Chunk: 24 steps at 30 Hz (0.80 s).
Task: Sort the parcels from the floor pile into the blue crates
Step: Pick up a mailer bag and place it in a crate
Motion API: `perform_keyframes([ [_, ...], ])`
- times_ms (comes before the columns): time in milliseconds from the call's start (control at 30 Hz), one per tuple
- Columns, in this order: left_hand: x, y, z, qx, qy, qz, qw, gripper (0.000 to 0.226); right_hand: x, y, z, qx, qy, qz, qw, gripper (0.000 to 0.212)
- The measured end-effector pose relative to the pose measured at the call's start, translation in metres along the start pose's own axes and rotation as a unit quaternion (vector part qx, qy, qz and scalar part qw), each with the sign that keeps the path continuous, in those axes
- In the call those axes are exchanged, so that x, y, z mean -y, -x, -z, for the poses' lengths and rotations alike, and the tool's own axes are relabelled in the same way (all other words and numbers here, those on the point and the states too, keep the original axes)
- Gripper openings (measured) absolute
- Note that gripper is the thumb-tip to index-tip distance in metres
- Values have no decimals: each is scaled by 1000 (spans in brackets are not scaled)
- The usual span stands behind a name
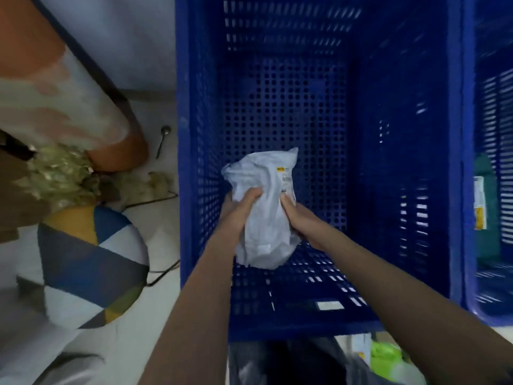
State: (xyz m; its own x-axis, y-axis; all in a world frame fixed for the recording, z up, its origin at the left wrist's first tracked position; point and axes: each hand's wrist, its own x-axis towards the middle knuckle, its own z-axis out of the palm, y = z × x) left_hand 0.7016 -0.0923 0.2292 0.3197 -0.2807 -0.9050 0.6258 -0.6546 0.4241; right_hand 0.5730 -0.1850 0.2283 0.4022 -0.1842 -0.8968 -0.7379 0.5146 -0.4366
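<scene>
White plastic parcel [263, 215], crumpled and bearing a printed label, held inside the large blue crate [410, 168] above its perforated floor. Left hand [240, 211] grips the parcel's left side with curled fingers; right hand [301, 222] grips its right side likewise. Second blue crate [497, 112] adjoins on the right, holding a green parcel [484, 195]. Patterned round cushion [88, 268] lies on the floor at left.
</scene>
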Motion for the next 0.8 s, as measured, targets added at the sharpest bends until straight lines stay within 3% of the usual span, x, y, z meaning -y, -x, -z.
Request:
perform_keyframes([
  [100, 31, -31, -6, -80, 10, -6, 997, 61, -20, -38, -17, -40, -22, 45, 998, 44],
  [200, 55, -54, -6, -119, -127, 8, 985, 56, -40, -61, -32, -67, 11, 35, 997, 56],
  [333, 68, -53, -4, -115, -195, 7, 974, 49, -61, -66, -46, -37, 5, -10, 999, 75],
  [433, 67, -47, -7, -134, -258, 32, 956, 56, -64, -72, -49, -48, 9, -34, 998, 87],
  [533, 61, -33, -17, -131, -328, 86, 932, 74, -66, -71, -45, -81, 109, -71, 988, 83],
  [667, 50, -4, -25, -87, -395, 64, 912, 85, -62, -38, -27, -73, 35, -91, 993, 92],
  [733, 48, 12, -23, -58, -396, 46, 915, 76, -59, -7, -11, -90, 46, -66, 993, 81],
  [800, 47, 33, -22, -50, -401, 56, 913, 64, -60, 31, 13, -212, 115, 16, 970, 47],
])
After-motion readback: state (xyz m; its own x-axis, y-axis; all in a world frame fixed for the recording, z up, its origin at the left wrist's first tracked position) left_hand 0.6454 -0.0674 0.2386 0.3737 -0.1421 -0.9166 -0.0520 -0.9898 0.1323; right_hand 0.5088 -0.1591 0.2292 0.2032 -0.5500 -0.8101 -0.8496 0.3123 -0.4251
